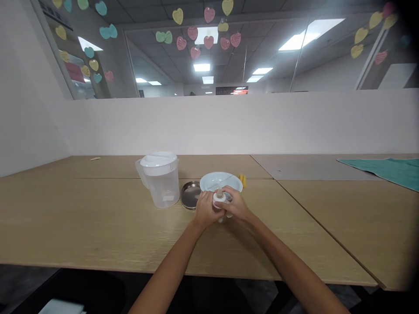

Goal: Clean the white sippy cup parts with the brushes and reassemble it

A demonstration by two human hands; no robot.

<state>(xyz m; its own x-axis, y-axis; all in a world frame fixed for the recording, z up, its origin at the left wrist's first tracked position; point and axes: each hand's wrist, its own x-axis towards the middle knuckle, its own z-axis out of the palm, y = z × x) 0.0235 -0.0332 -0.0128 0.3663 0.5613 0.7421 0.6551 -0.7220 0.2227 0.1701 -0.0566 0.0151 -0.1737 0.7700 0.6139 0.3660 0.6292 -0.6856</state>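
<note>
Both hands are on a baby bottle (219, 198) with a white collar and a clear teat, held over the table in front of the bowl. My left hand (207, 209) wraps round the bottle from the left side. On the other side, the fingers of my right hand (236, 203) close on the white collar. Most of the bottle's body is hidden behind the hands. Just beyond them is a pale blue-white bowl (209, 178) with a thin stick-like thing (225, 179) across it. A round metal dish (188, 196) lies left of my left hand.
A clear plastic pitcher (163, 187) with a white lid stands left of the dish. Something yellow (242, 180) sits behind the bowl's right side. A green cloth (393, 169) lies far right, and a small flat piece (95, 158) lies far left. A wall (209, 124) rises behind the table.
</note>
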